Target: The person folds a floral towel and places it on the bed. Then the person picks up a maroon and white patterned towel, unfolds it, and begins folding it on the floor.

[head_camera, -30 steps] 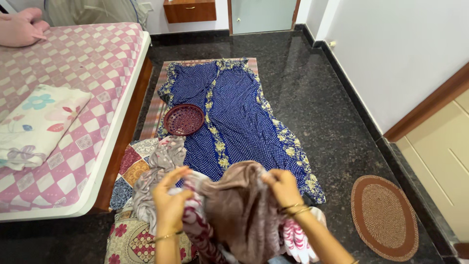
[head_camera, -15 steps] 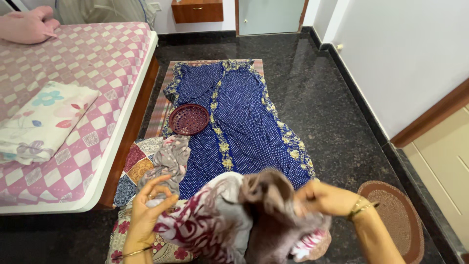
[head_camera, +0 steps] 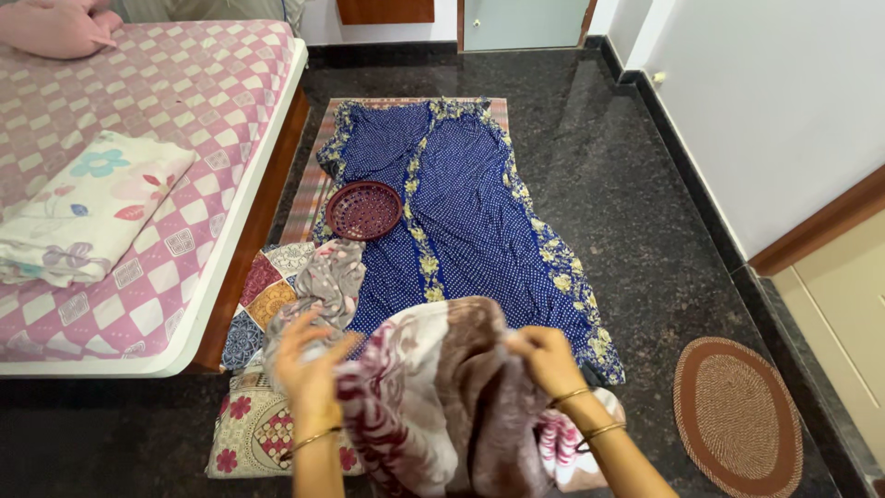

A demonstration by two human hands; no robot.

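Observation:
A brown, cream and maroon floral blanket (head_camera: 442, 397) hangs bunched between my hands at the bottom of the view. My left hand (head_camera: 304, 355) grips its left edge, blurred by motion. My right hand (head_camera: 546, 358) pinches the brown fabric at the blanket's right side. Bangles show on both wrists. Under the blanket lies a floral cushion or cloth (head_camera: 251, 433) on the floor. Just beyond my left hand is a crumpled grey patterned cloth (head_camera: 324, 281) on a patchwork piece (head_camera: 263, 295).
A blue dotted garment (head_camera: 461, 212) with yellow floral borders is spread on a striped mat, with a maroon woven basket (head_camera: 363, 209) on it. A bed (head_camera: 138, 184) with a folded floral sheet (head_camera: 88, 207) stands left. A round brown mat (head_camera: 737, 415) lies right, near a white wall.
My hands spread apart with the blanket, then came closer together again. The blanket now hangs bunched between them, and the view has shifted slightly.

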